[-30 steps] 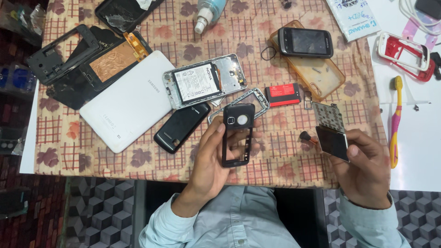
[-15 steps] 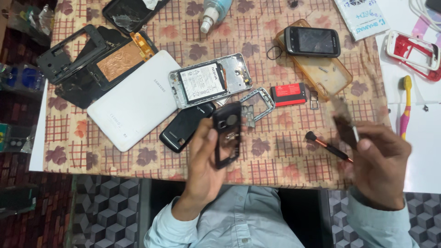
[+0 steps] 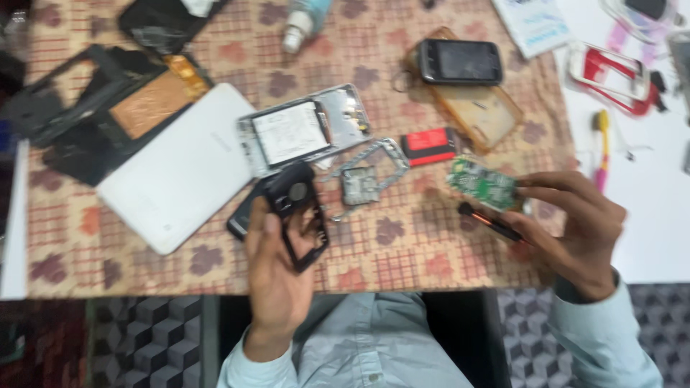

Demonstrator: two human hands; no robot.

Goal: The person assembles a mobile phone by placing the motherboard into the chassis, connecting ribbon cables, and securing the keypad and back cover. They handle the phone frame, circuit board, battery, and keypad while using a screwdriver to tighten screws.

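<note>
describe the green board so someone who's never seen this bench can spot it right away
Start at the patterned tablecloth and go to its right edge, where the right hand is raised over it. Pinched in that hand's fingertips, along with a thin dark red-tipped tool, is the green circuit board. It is the only bare green board; the nearby red-and-black battery lies flat on the cloth.

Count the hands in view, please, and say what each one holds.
2. The left hand holds a black phone frame; the right hand holds a green circuit board and a dark screwdriver.
</note>
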